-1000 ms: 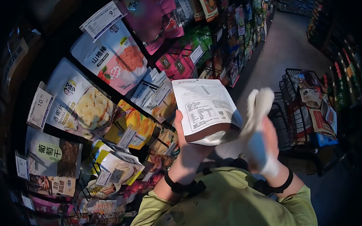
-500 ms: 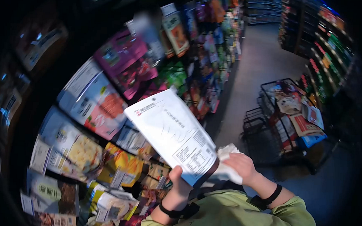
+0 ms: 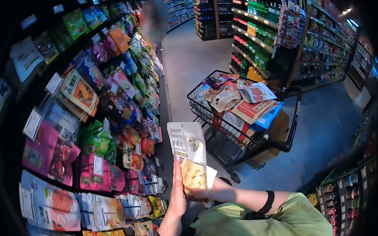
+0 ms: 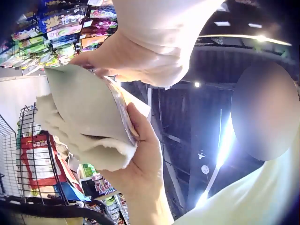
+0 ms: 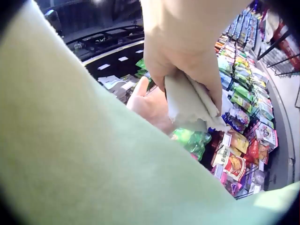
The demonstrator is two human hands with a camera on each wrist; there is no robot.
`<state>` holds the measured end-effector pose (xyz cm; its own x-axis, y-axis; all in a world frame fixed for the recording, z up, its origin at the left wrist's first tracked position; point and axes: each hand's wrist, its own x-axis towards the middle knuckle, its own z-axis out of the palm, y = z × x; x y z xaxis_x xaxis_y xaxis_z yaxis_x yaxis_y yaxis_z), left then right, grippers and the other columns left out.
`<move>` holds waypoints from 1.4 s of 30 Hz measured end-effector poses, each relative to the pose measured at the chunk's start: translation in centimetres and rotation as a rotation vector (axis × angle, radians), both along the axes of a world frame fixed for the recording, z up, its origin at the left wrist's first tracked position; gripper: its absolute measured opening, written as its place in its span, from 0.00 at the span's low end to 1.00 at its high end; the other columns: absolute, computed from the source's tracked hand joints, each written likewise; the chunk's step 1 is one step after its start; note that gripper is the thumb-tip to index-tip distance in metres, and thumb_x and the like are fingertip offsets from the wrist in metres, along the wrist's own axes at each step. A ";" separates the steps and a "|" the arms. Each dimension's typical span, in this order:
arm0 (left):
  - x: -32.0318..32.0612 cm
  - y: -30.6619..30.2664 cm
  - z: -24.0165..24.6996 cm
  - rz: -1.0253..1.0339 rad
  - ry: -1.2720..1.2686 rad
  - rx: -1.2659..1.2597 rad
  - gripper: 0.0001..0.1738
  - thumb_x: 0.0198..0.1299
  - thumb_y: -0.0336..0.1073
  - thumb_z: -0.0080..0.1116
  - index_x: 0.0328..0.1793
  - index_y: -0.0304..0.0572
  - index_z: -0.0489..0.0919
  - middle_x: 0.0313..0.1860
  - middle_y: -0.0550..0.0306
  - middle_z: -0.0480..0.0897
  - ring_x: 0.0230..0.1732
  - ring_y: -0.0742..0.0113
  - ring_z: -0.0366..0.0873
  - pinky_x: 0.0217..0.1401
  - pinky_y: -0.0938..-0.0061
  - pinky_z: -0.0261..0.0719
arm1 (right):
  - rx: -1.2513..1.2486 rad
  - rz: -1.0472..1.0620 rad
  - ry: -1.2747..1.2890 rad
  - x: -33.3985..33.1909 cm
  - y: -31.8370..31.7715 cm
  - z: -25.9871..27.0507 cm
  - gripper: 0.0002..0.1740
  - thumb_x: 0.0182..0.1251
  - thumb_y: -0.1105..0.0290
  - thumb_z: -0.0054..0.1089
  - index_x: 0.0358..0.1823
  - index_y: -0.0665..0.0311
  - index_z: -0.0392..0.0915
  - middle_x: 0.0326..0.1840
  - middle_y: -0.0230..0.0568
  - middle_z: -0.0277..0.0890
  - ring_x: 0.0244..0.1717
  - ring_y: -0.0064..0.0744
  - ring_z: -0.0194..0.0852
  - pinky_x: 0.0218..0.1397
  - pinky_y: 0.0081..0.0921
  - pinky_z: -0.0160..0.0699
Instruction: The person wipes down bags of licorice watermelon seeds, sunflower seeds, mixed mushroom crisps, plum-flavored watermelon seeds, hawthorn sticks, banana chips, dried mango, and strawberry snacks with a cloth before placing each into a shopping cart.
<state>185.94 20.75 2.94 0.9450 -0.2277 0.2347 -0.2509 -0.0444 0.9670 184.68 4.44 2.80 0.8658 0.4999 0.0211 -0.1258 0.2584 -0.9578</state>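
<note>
In the head view, a white pouch of banana chips (image 3: 187, 156) stands nearly upright before the chest, its printed front showing. My left hand (image 3: 178, 197) holds it by the left edge, one digit lying straight up along that side. Behind the pouch, my right hand (image 3: 220, 191) is mostly hidden, and a corner of white cloth (image 3: 211, 178) sticks out there. From the right wrist, my right hand (image 5: 187, 51) pinches the folded cloth (image 5: 187, 101), which has a ragged edge. My left hand (image 5: 152, 103) appears beyond it.
A black wire shopping cart (image 3: 215, 138) loaded with several bags stands ahead to the right. On the left, a rack of hanging snack pouches (image 3: 54, 205) runs along the aisle. Shelves of bottles (image 3: 255, 45) stand farther back. A blurred person (image 3: 154, 19) is up the aisle.
The pouch has turned from its white printed back to its banana chips front. The right hand with the cloth has gone behind it. The view has swung right, bringing the cart nearer the middle.
</note>
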 end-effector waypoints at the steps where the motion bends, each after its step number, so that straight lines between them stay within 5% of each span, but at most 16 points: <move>1: 1.0 -0.3 -0.1 -0.023 0.010 0.027 0.33 0.68 0.46 0.30 0.74 0.33 0.46 0.74 0.44 0.47 0.74 0.58 0.44 0.73 0.71 0.43 | 0.096 -0.056 0.015 0.9 -0.4 -1.2 0.33 0.62 0.67 0.59 0.66 0.66 0.56 0.62 0.38 0.65 0.61 0.26 0.64 0.62 0.26 0.64; 4: 4.3 -1.6 -0.8 -0.091 0.045 0.117 0.29 0.67 0.33 0.40 0.73 0.32 0.51 0.72 0.47 0.55 0.72 0.61 0.54 0.71 0.73 0.51 | 0.221 -0.153 0.081 3.7 -2.9 -1.3 0.31 0.63 0.70 0.56 0.66 0.67 0.56 0.63 0.40 0.65 0.61 0.28 0.65 0.64 0.28 0.64; 5: 5.6 -2.4 -1.3 0.009 -0.024 0.166 0.29 0.60 0.31 0.52 0.68 0.36 0.62 0.67 0.42 0.64 0.68 0.53 0.61 0.69 0.67 0.58 | 0.239 -0.186 0.106 4.6 -4.2 -1.6 0.30 0.64 0.73 0.54 0.66 0.67 0.56 0.64 0.41 0.65 0.62 0.29 0.65 0.64 0.30 0.64; 9: 10.4 -6.9 -0.3 -0.167 0.024 0.115 0.33 0.57 0.29 0.57 0.70 0.39 0.61 0.71 0.44 0.59 0.71 0.56 0.57 0.68 0.64 0.61 | 0.016 -0.478 -0.017 8.3 -9.3 -1.8 0.29 0.61 0.74 0.56 0.64 0.69 0.58 0.59 0.40 0.69 0.58 0.29 0.68 0.62 0.28 0.66; 12: 14.4 -11.1 -0.1 -0.346 0.142 0.107 0.37 0.58 0.28 0.56 0.73 0.45 0.55 0.73 0.52 0.55 0.72 0.60 0.54 0.68 0.61 0.59 | -0.120 -0.682 -0.105 10.2 -14.2 -2.0 0.34 0.55 0.77 0.64 0.64 0.68 0.58 0.57 0.40 0.70 0.58 0.29 0.68 0.61 0.29 0.67; 16: 19.1 -17.2 -1.2 -0.528 0.102 0.075 0.34 0.57 0.30 0.58 0.70 0.41 0.60 0.73 0.44 0.55 0.72 0.56 0.54 0.70 0.61 0.56 | -0.414 -0.997 -0.143 11.4 -19.6 -1.3 0.29 0.54 0.76 0.62 0.60 0.69 0.66 0.51 0.41 0.76 0.52 0.27 0.72 0.57 0.28 0.69; 18: 21.4 -20.1 -4.1 -0.596 -0.161 0.189 0.33 0.55 0.33 0.58 0.69 0.39 0.62 0.70 0.36 0.57 0.72 0.48 0.53 0.71 0.66 0.53 | -0.917 -1.072 -0.046 11.7 -21.9 -0.5 0.28 0.51 0.79 0.60 0.57 0.64 0.69 0.47 0.51 0.76 0.51 0.48 0.75 0.53 0.33 0.71; 20: 22.7 -22.2 -7.2 -0.645 -0.250 0.385 0.33 0.55 0.36 0.58 0.67 0.39 0.63 0.70 0.34 0.57 0.71 0.46 0.55 0.71 0.65 0.54 | -1.229 -1.204 0.025 11.8 -22.7 -1.4 0.23 0.53 0.82 0.53 0.53 0.62 0.71 0.46 0.52 0.74 0.50 0.55 0.71 0.51 0.37 0.72; 23: 23.1 -23.7 -11.9 -0.788 -0.368 0.551 0.34 0.53 0.39 0.59 0.68 0.48 0.63 0.72 0.40 0.54 0.73 0.48 0.52 0.69 0.53 0.55 | -1.240 -1.399 -0.081 11.9 -23.2 -1.8 0.22 0.52 0.85 0.46 0.51 0.66 0.72 0.42 0.53 0.75 0.47 0.52 0.75 0.52 0.34 0.72; 26: 22.4 -24.1 -9.5 -0.817 -0.342 0.787 0.37 0.53 0.39 0.59 0.70 0.55 0.59 0.74 0.45 0.50 0.74 0.52 0.48 0.67 0.45 0.54 | -1.197 -1.521 -0.237 12.0 -23.5 -0.3 0.25 0.49 0.88 0.41 0.51 0.67 0.71 0.45 0.53 0.74 0.48 0.51 0.74 0.53 0.34 0.71; 32: 22.1 -25.8 -10.9 -0.798 -0.459 0.745 0.47 0.50 0.39 0.62 0.75 0.61 0.49 0.75 0.49 0.46 0.73 0.50 0.49 0.66 0.45 0.57 | -1.159 -1.414 -0.203 12.8 -23.6 0.8 0.23 0.51 0.87 0.42 0.51 0.68 0.71 0.46 0.54 0.73 0.50 0.53 0.72 0.54 0.33 0.70; 34: 21.7 -26.3 -10.8 -0.748 -0.534 0.814 0.47 0.48 0.40 0.63 0.74 0.52 0.51 0.74 0.40 0.46 0.73 0.49 0.50 0.66 0.55 0.57 | -1.197 -1.344 -0.157 13.2 -24.1 -0.6 0.21 0.53 0.85 0.44 0.51 0.68 0.70 0.46 0.55 0.73 0.51 0.54 0.71 0.54 0.33 0.69; 38: 20.1 -26.6 -11.6 -0.697 -0.491 0.829 0.48 0.48 0.41 0.63 0.74 0.46 0.51 0.74 0.41 0.44 0.71 0.44 0.52 0.69 0.53 0.54 | -1.402 -1.311 -0.122 13.8 -26.3 -4.8 0.21 0.57 0.78 0.49 0.54 0.68 0.63 0.53 0.63 0.68 0.54 0.61 0.67 0.53 0.43 0.70; 39: 20.0 -26.5 -11.3 -0.712 -0.502 0.832 0.46 0.48 0.43 0.63 0.70 0.35 0.55 0.72 0.34 0.47 0.70 0.40 0.52 0.71 0.55 0.51 | -1.188 -1.278 0.151 14.4 -26.3 -4.7 0.21 0.57 0.76 0.51 0.54 0.68 0.63 0.55 0.65 0.65 0.56 0.61 0.66 0.55 0.43 0.69; 40: 19.8 -26.4 -11.6 -0.709 -0.503 0.833 0.46 0.48 0.43 0.63 0.70 0.35 0.55 0.72 0.34 0.47 0.70 0.40 0.52 0.71 0.55 0.51 | -0.962 -1.222 0.410 14.9 -26.3 -4.8 0.22 0.57 0.74 0.53 0.54 0.68 0.63 0.57 0.68 0.63 0.58 0.61 0.64 0.57 0.42 0.68; 42: 19.4 -26.0 -12.5 -0.742 -0.496 0.886 0.45 0.47 0.47 0.63 0.68 0.31 0.58 0.69 0.28 0.51 0.70 0.39 0.52 0.72 0.54 0.48 | -0.900 -1.210 0.447 15.5 -26.2 -6.2 0.24 0.56 0.71 0.56 0.54 0.68 0.63 0.58 0.68 0.61 0.58 0.59 0.65 0.58 0.40 0.67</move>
<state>205.37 -5.28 -9.54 0.3758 -0.9264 0.0221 -0.8207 -0.3217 0.4722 200.19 -21.80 -3.44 0.6009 -0.7602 -0.2470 -0.5789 -0.2008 -0.7903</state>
